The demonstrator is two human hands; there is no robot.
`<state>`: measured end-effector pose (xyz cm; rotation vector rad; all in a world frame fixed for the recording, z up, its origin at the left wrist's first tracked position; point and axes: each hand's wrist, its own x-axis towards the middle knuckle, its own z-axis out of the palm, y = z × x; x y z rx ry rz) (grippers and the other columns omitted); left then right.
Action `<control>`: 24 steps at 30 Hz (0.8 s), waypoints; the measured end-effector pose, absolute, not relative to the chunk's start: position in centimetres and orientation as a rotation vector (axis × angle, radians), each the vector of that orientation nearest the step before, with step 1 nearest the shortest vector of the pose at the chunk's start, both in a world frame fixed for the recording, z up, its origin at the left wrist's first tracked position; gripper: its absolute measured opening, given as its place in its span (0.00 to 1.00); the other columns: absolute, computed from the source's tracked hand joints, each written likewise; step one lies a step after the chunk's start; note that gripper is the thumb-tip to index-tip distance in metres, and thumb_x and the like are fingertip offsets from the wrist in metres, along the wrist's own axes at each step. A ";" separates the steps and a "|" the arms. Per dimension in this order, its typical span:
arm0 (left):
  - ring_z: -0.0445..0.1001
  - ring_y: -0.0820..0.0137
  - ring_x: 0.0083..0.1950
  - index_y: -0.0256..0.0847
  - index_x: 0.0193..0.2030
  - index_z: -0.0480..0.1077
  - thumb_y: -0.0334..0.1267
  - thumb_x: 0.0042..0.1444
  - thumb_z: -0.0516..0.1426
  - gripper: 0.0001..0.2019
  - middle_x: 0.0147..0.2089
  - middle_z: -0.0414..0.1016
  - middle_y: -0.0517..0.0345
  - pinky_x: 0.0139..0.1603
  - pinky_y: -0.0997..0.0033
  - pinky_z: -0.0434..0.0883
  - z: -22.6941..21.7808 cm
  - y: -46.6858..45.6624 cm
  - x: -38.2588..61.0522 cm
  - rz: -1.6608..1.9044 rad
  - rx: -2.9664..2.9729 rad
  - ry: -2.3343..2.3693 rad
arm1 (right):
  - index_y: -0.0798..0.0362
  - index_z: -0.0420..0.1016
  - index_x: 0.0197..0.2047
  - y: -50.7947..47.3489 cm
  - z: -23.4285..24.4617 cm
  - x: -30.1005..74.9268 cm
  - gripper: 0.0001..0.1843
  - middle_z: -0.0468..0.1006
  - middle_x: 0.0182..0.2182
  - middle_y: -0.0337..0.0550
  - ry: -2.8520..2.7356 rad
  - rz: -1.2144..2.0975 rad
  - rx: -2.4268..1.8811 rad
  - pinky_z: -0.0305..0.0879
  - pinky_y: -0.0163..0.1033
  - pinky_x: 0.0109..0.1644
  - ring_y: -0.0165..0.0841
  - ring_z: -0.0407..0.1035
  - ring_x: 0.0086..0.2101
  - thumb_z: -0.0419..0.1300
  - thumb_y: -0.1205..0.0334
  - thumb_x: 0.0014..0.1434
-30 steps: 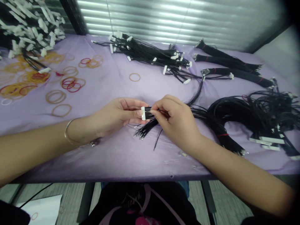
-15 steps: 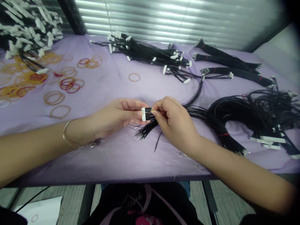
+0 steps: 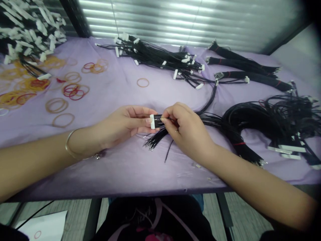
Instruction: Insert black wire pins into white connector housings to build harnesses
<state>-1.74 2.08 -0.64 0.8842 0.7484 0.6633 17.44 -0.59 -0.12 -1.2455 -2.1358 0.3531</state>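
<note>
In the head view, my left hand pinches a white plastic connector between thumb and fingers. Black wires run out of its right side. My right hand is closed just right of the connector, thumb and forefinger pinching a thin black wire near it; the palm side is hidden. Below the fingers, a bundle of loose wire ends with metal tips fans out over the cloth. One single wire hangs apart from it. The wires continue rightward under my right hand.
Purple cloth covers the table. Rubber bands lie at left near a heap of white connectors. Finished-looking connector cables lie at the back. Tied black wire bundles and a curved bundle lie at right.
Both hands keep their grips almost unchanged. The connector and my left hand appear slightly further left, along with a small shift of the whole view.
</note>
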 end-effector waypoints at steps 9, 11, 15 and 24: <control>0.80 0.73 0.35 0.35 0.38 0.78 0.25 0.51 0.63 0.07 0.36 0.81 0.55 0.41 0.77 0.77 -0.5 2.0 -1.6 0.654 0.893 0.787 | 0.57 0.71 0.33 -0.6 -0.2 17.4 0.04 0.67 0.28 0.39 -2.140 0.401 -1.222 0.56 0.33 0.32 0.27 0.60 0.28 0.56 0.70 0.59; 0.80 0.72 0.35 0.34 0.38 0.78 0.25 0.51 0.63 0.07 0.36 0.81 0.54 0.41 0.75 0.77 -0.6 2.1 -1.6 0.649 0.904 0.799 | 0.57 0.72 0.33 -0.6 -0.2 17.4 0.04 0.68 0.28 0.39 -2.157 0.413 -1.214 0.56 0.33 0.33 0.27 0.60 0.28 0.56 0.71 0.59; 0.80 0.72 0.35 0.34 0.38 0.77 0.26 0.51 0.64 0.07 0.35 0.80 0.55 0.42 0.75 0.77 -0.6 2.2 -1.7 0.641 0.909 0.768 | 0.58 0.72 0.33 -0.5 -0.3 17.3 0.05 0.70 0.29 0.41 -2.179 0.370 -1.212 0.57 0.33 0.33 0.28 0.62 0.29 0.55 0.70 0.60; 0.79 0.72 0.33 0.34 0.38 0.74 0.24 0.51 0.62 0.08 0.34 0.79 0.56 0.39 0.74 0.77 -0.5 2.2 -1.6 0.681 0.814 0.746 | 0.56 0.70 0.37 -2.3 2.7 18.5 0.04 0.73 0.30 0.41 -2.536 0.135 -1.139 0.56 0.34 0.29 0.29 0.64 0.27 0.58 0.64 0.61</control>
